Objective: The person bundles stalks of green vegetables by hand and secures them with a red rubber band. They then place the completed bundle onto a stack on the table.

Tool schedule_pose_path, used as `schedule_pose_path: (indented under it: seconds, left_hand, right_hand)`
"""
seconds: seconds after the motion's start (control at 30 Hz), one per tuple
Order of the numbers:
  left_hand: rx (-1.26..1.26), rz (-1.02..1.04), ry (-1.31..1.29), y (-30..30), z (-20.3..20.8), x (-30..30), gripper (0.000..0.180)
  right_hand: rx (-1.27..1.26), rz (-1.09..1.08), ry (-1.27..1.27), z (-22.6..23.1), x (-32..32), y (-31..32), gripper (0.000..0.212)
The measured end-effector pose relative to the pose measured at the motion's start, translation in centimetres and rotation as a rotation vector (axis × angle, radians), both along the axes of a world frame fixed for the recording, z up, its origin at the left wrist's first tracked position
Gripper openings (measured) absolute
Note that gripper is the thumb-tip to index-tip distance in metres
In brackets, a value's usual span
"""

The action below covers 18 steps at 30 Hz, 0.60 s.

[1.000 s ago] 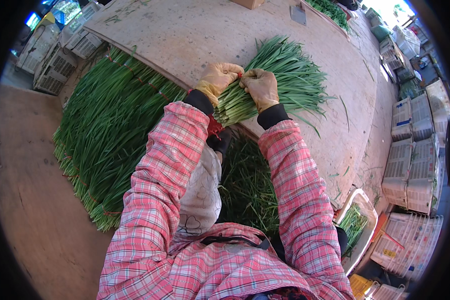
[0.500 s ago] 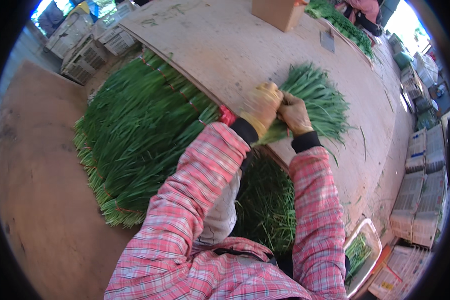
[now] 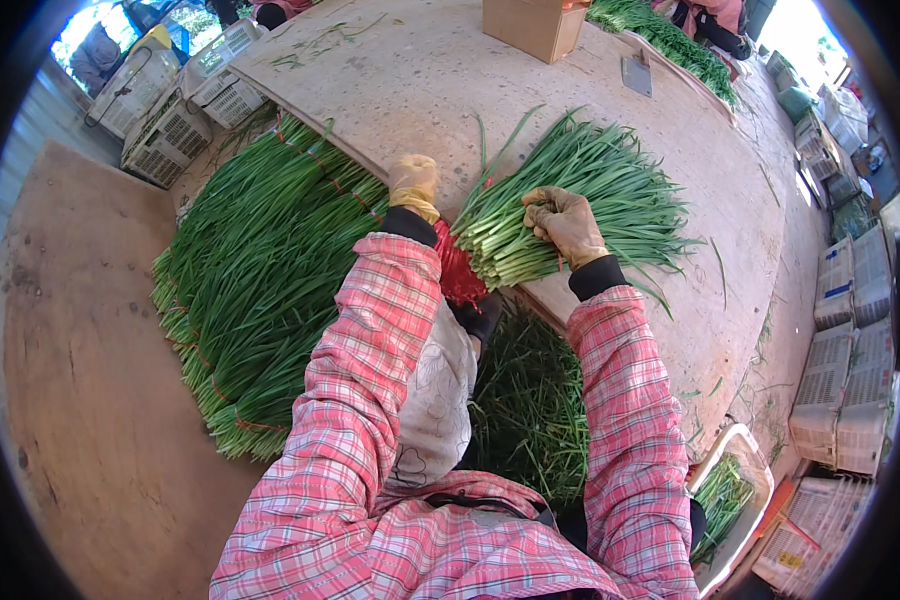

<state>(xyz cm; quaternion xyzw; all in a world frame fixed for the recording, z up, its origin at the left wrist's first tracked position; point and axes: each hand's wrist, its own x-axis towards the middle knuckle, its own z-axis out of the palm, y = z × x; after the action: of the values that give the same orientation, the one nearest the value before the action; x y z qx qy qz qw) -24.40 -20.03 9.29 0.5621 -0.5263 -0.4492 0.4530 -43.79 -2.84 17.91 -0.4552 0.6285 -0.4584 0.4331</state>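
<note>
A bunch of long green chives lies on the board table, pale stem ends toward me and leaves fanning to the far right. Bits of red tie show at its two sides. My right hand, in a soiled yellow glove, is over the stems with its fingers curled in a pinch; whatever is between them is hidden. To the left, my left hand, also gloved, is closed at the table's edge, apart from the bunch. Its fingertips are hidden. Red ties hang in a cluster between that hand and the stem ends.
A large stack of tied chive bundles fills the left side. Loose greens lie below the table edge. A cardboard box and a flat metal plate sit farther back. Plastic crates line the right; a white tub stands nearer.
My hands were together over the bunch; my left hand has moved left, away from it, toward the red ties. My right hand has shifted slightly nearer, and the stem ends now show.
</note>
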Motion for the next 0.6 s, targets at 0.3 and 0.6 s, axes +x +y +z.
schedule_pose_path:
  seconds: [0.3, 0.6]
  left_hand:
    - [0.018, -0.592, -0.595, 2.3, -0.2, -5.7, 0.029]
    - [-0.189, -0.217, -0.452, 1.9, -2.2, -7.6, 0.041]
  right_hand:
    - [-0.05, -0.006, -0.031, -0.4, -0.7, 1.1, 0.021]
    - [-0.06, 0.004, -0.086, -0.3, 0.3, 0.9, 0.022]
